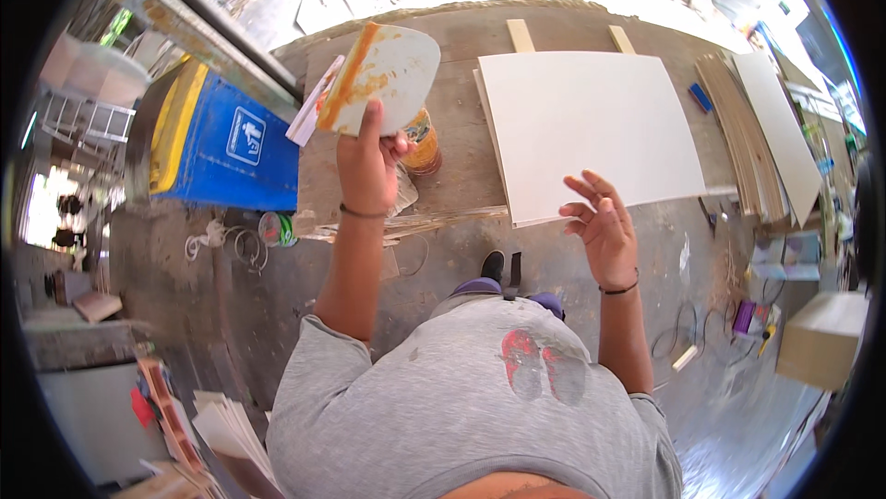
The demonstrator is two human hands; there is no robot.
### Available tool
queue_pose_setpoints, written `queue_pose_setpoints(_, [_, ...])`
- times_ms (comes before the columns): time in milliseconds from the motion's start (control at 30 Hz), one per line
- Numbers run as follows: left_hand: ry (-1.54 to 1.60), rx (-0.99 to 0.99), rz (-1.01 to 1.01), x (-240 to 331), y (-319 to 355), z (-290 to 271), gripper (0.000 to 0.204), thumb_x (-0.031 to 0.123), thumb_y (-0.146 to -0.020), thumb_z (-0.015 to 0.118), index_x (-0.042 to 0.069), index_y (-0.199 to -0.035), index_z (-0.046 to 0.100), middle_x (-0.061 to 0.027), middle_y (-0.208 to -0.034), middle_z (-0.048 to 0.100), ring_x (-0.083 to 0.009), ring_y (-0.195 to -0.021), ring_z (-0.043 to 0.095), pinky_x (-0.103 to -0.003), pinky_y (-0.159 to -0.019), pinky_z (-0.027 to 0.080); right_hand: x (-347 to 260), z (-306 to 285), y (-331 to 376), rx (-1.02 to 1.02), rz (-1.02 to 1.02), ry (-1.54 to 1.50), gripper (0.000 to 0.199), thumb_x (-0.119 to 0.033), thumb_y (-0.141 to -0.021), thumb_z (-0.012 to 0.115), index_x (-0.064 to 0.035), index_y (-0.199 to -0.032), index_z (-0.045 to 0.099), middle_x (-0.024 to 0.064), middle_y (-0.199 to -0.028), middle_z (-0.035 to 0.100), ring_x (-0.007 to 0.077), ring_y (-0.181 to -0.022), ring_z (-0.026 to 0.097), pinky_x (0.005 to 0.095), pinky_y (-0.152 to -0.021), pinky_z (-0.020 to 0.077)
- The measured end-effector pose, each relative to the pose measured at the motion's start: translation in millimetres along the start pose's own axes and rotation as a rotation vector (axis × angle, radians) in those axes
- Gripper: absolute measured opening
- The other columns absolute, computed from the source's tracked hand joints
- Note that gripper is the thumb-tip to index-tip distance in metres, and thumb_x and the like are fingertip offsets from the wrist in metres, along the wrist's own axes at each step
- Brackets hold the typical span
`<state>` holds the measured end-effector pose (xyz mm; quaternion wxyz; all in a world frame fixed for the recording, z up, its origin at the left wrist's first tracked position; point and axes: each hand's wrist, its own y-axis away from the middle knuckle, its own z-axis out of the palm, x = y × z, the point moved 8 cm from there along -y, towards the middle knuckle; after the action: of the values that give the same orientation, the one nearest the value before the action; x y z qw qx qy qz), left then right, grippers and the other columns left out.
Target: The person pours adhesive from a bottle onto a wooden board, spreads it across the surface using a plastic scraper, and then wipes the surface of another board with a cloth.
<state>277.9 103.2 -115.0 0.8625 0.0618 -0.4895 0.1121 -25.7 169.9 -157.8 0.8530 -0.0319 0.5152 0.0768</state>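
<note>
Left hand (367, 167) grips glue-smeared scraper (383, 74) (right hand (604, 227) empty) above white panel (586, 125).

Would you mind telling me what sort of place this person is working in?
Probably a carpentry or laminate workshop: a rough workbench carries a large white board, thin sheets are stacked beside it, and the left hand holds a glue-smeared spreader.

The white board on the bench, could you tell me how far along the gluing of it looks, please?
Done: the white board lies flat on the workbench, and the spreader in the left hand already carries orange smears. In hand: the spreader is held up beside the tin, while the right hand hovers empty at the board's near edge. Left: the board's face shows no glue yet.
</note>
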Motion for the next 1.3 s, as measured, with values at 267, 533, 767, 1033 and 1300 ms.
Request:
queue_pose_setpoints(267, [-0.058, 0.167, -0.160, -39.6, -13.2, -32.8, 0.041, 0.049, -0.085, 0.062, 0.012, -0.098, 0.055, 0.0047, -0.063, 0.043, -0.0045, -0.051, 0.040, -0.021, -0.048, 0.035, 1.0, -60.1, -43.3, -0.168, 0.214, -0.004, 0.040, -0.023, -0.096, 0.045, 0.0009, -0.129, 0.045, 0.0162, -0.120, 0.056, 0.0181, -0.094, 0.061, 0.0284, -0.075, 0.0493])
queue_pose_setpoints(533, [0.007, 0.633, 0.126, -40.7, 39.5, -36.4, 0.064, 0.072, -0.078, 0.050, 0.010, -0.090, 0.053, 0.0038, -0.062, 0.037, -0.0053, -0.049, 0.034, -0.020, -0.044, 0.029, -75.9, -217.8, -108.2, -0.050, 0.147, 0.006, 0.038, -0.023, -0.096, 0.045, 0.0012, -0.126, 0.047, 0.0161, -0.116, 0.059, 0.0183, -0.093, 0.061, 0.0294, -0.074, 0.0487])
queue_pose_setpoints(767, [-0.521, 0.924, 0.333, -162.0, 90.2, 2.9, 0.059, 0.060, -0.090, 0.044, 0.003, -0.096, 0.056, -0.0034, -0.078, 0.049, -0.0112, -0.069, 0.049, -0.024, -0.059, 0.040, -66.1, -455.6, -192.9, 0.499, 0.099, 0.561, 0.040, -0.041, -0.092, 0.052, -0.0098, -0.117, 0.056, 0.0035, -0.107, 0.064, 0.0113, -0.092, 0.060, 0.0233, -0.073, 0.0434])
queue_pose_setpoints(1033, [-1.207, 0.446, -0.499, -279.5, -105.3, -47.2, 0.097, 0.076, -0.082, 0.028, -0.010, -0.122, 0.050, -0.0279, -0.122, 0.053, -0.0370, -0.121, 0.046, -0.039, -0.098, 0.037, 11.1, -496.3, -276.9, 0.323, 0.659, 0.590, 0.064, -0.059, -0.085, 0.053, -0.0081, -0.122, 0.056, 0.0056, -0.109, 0.063, 0.0180, -0.099, 0.059, 0.0311, -0.083, 0.0455])
queue_pose_setpoints(1300, [-1.122, 0.391, -0.723, -318.9, -121.0, -52.1, 0.112, 0.085, -0.076, 0.016, -0.012, -0.124, 0.047, -0.0271, -0.127, 0.051, -0.0359, -0.121, 0.047, -0.036, -0.099, 0.036, -8.4, -471.8, -272.4, 0.339, 0.732, 0.812, 0.091, -0.074, -0.079, 0.044, 0.0013, -0.129, 0.049, 0.0142, -0.125, 0.055, 0.0242, -0.115, 0.051, 0.0323, -0.097, 0.0387])
